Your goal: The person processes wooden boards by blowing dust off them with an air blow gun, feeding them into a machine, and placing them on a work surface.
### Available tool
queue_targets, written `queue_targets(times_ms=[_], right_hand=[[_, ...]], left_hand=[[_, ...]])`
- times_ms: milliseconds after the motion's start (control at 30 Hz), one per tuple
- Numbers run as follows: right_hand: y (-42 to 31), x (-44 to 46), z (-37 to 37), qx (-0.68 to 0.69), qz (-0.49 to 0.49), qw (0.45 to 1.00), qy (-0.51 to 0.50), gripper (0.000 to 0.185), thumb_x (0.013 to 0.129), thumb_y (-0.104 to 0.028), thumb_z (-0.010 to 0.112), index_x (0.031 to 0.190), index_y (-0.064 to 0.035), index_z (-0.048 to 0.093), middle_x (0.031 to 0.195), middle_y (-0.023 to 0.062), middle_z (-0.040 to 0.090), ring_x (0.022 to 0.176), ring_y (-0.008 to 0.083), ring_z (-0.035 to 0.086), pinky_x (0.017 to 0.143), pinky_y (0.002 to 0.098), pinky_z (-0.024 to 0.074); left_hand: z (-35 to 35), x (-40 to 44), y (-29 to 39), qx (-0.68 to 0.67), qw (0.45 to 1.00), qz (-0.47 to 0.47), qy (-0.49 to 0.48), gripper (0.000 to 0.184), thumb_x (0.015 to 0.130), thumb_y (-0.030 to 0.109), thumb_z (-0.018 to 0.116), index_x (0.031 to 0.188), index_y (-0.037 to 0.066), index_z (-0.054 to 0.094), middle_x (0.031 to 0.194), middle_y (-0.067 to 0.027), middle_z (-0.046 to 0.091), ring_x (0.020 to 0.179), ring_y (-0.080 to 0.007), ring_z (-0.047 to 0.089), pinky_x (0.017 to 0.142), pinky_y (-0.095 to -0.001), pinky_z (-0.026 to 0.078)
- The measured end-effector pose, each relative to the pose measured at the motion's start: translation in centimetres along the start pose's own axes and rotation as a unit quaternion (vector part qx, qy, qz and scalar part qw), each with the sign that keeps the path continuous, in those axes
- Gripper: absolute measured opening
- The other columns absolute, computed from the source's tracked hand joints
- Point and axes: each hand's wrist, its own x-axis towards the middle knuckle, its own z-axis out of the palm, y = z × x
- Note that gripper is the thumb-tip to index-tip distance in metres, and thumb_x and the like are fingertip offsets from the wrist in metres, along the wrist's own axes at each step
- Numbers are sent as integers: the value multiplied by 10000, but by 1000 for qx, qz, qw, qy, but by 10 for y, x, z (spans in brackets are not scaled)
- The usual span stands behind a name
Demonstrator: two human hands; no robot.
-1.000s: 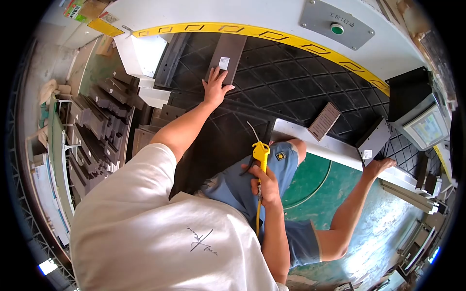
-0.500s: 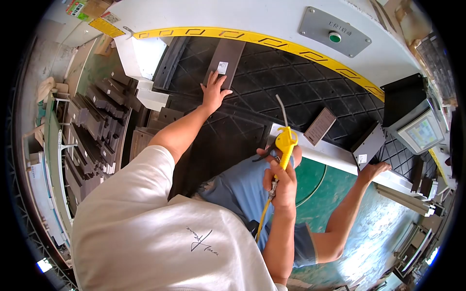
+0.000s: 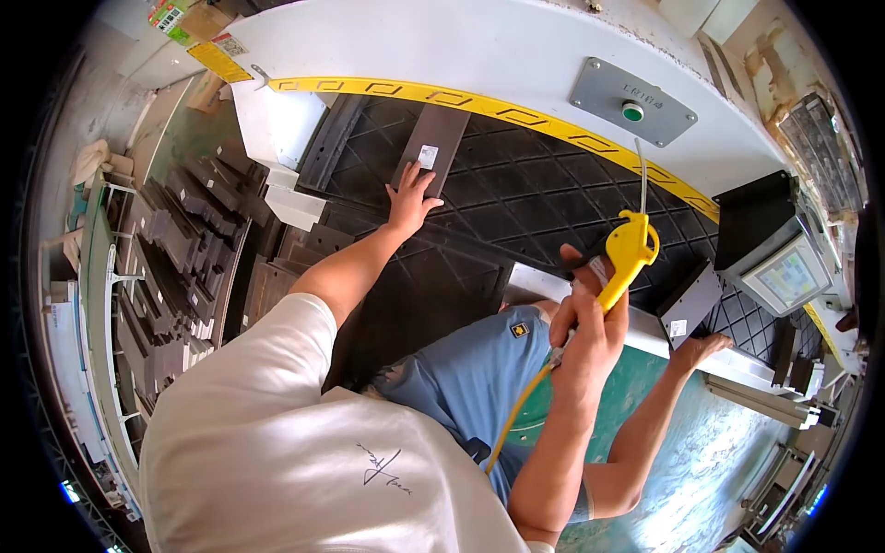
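My left hand (image 3: 410, 200) lies with spread fingers on the lower end of a long dark plate (image 3: 437, 140), just below its white label (image 3: 427, 156). That plate rests on the black ribbed surface (image 3: 516, 189). Wrapped in my right hand (image 3: 590, 318) is a yellow air blow gun (image 3: 630, 249), its thin metal nozzle pointing up toward the yellow marked edge. A yellow hose (image 3: 516, 417) runs down from the gun's handle. The gun and hand hide part of the black surface behind them.
A grey panel with a green button (image 3: 632, 111) is on the white machine frame (image 3: 498, 46). At right are a tilted screen (image 3: 786, 278) and a labelled dark bracket (image 3: 691, 300), near a bare foot (image 3: 702, 350). Stacked dark metal parts (image 3: 184, 249) fill racks at left.
My right hand has raised the blow gun up and to the right, over the black surface. My left hand stays on the plate. The view has shifted slightly.
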Motion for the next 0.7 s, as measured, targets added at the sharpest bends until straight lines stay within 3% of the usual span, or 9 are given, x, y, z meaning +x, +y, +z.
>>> queue_targets(times_ms=[333,533,567,667,700], right_hand=[[-8,25,9,7,-18,1000,-15,320,992,-73,512,1280,64,527,1254,199,727,454,35,442,408,211,371],[63,-28,-28,2,111,992,-58,355,1037,-139,558,1325,66,530,1083,141,752,442,55,443,406,216,355],[61,-40,-21,-10,118,991,-59,355,1073,-201,557,1344,26,526,1076,132,741,440,67,448,406,213,334],[89,-73,-34,-49,267,956,-109,376,1134,-324,525,1332,-5,544,960,92,711,435,59,443,401,216,338],[101,-86,-37,-72,264,955,-118,387,1141,-342,512,1327,-5,551,913,81,685,431,58,442,403,218,340]], left_hand=[[-2,0,2,7,1000,3,-2,674,905,391,808,1501,185,570,1719,-124,307,1618,-332,215,1138,-839,232],[-3,0,0,-4,1000,13,6,670,913,399,798,1502,178,567,1714,-136,313,1616,-344,218,1139,-834,234],[-1,0,-1,-8,1000,16,8,668,914,400,796,1501,176,568,1713,-135,314,1615,-346,218,1137,-836,233],[-2,-1,-1,-1,1000,16,11,703,899,402,813,1505,157,557,1698,-152,330,1601,-364,244,1145,-823,241],[-3,-1,1,3,1000,15,12,721,890,402,822,1508,148,551,1692,-161,336,1594,-371,257,1150,-816,245]])
